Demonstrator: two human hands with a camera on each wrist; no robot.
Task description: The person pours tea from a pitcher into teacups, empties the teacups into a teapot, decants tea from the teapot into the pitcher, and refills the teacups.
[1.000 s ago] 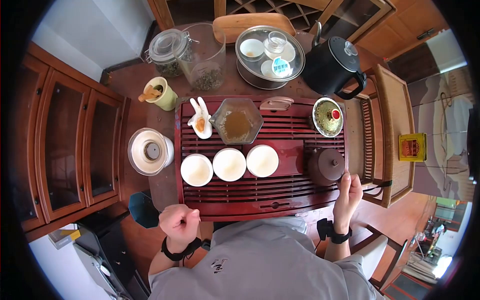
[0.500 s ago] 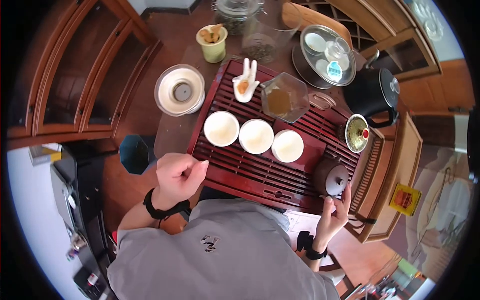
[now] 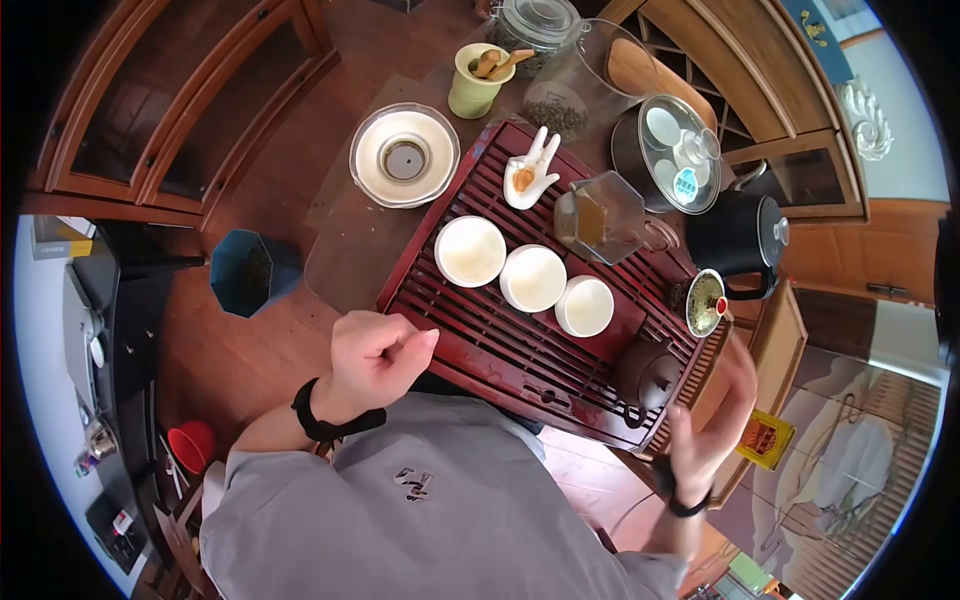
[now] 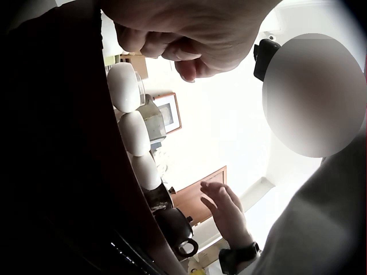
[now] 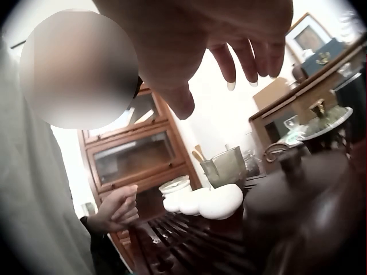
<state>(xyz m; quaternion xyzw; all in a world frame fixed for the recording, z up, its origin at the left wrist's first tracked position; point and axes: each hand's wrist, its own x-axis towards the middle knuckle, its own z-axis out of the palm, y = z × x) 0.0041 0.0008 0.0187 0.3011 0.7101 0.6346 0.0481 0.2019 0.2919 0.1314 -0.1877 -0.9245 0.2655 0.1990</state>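
In the head view my left hand point(image 3: 378, 358) is held curled at the tray's front left corner, with nothing in it. My right hand point(image 3: 712, 425), its fingers extended and apart, is raised beside a dark brown teapot point(image 3: 645, 372) and touches nothing. That lidded teapot sits at the right end of a slatted red tea tray point(image 3: 485, 375). Three white cups point(image 3: 533, 279) of pale liquid stand in a row on the tray. Behind them are a glass pitcher point(image 3: 600, 220) of amber tea and a white hand-shaped holder point(image 3: 530, 172). A lidded bowl point(image 3: 704, 303) stands beyond the teapot.
Left of the tray stands a white strainer bowl point(image 3: 404, 155), with a green tool cup point(image 3: 474, 84) behind it. A black kettle point(image 3: 735, 238) and a steel pot point(image 3: 668, 155) are at the back right. A blue bin point(image 3: 250, 275) is on the floor.
My right hand has let go of the teapot's handle and lifted away to the right, fingers opening. The teapot stays on the tray. The head view has rotated, tilting the tray.
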